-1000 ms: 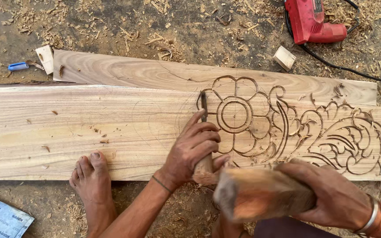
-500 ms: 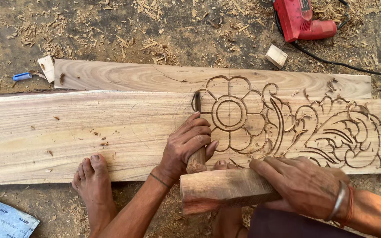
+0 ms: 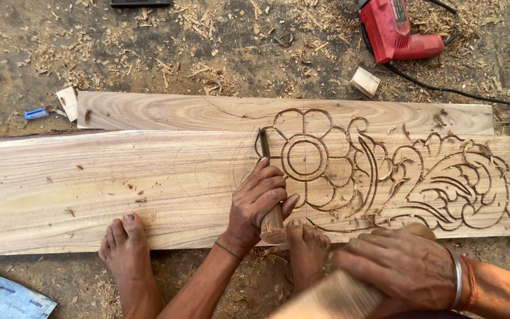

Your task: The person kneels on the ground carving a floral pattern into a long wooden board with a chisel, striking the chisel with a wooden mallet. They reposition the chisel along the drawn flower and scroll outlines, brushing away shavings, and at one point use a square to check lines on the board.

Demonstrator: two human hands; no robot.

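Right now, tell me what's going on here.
A person is carving a flower and leaf pattern into a long wooden plank on the ground. The left hand holds a chisel at the flower's edge; the right hand grips a wooden mallet close by. Both bare feet rest on the plank's near edge.

Hidden or cut off, as I see it: my left hand [image 3: 259, 201] wraps the wooden-handled steel chisel [image 3: 265, 177], covering its shaft. The pale wooden mallet [image 3: 332, 295] in my right hand [image 3: 399, 272] is motion-blurred and runs off the bottom edge. The red power tool [image 3: 394, 32] is cropped at top.
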